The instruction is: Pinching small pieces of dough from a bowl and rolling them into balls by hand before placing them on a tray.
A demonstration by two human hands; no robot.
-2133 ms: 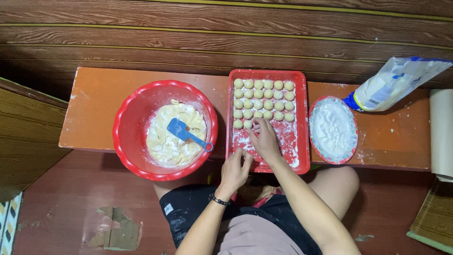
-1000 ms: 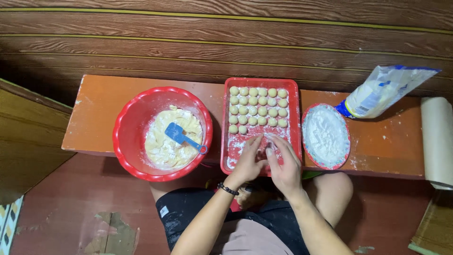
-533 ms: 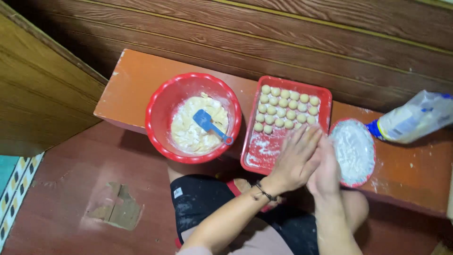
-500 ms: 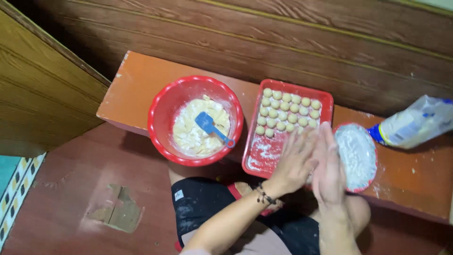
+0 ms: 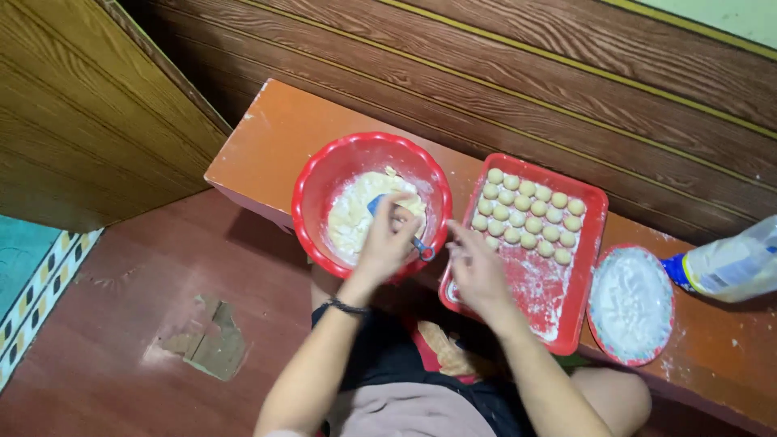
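My left hand [image 5: 387, 241] reaches into the red bowl [image 5: 317, 182], its fingers curled down on the pale dough [image 5: 350, 220] and lying across the blue spatula [image 5: 375, 203]. Whether it grips the dough or the spatula is hidden. The spatula's handle end [image 5: 423, 248] sticks out beside the hand. My right hand [image 5: 477, 271] hovers, floury and with fingers apart, at the left edge of the red tray [image 5: 589, 267]. Several rows of small dough balls [image 5: 528, 212] fill the tray's far half.
A red-rimmed plate of white flour [image 5: 630, 303] sits right of the tray. A flour bag [image 5: 732, 263] lies at the far right. All stand on an orange bench [image 5: 271, 137] against a wooden wall. A wooden panel is at the left, red floor below.
My hands were pressed together over the tray's near right corner. They have parted: the left has gone into the bowl, the right now sits at the tray's left edge. The view shifted left.
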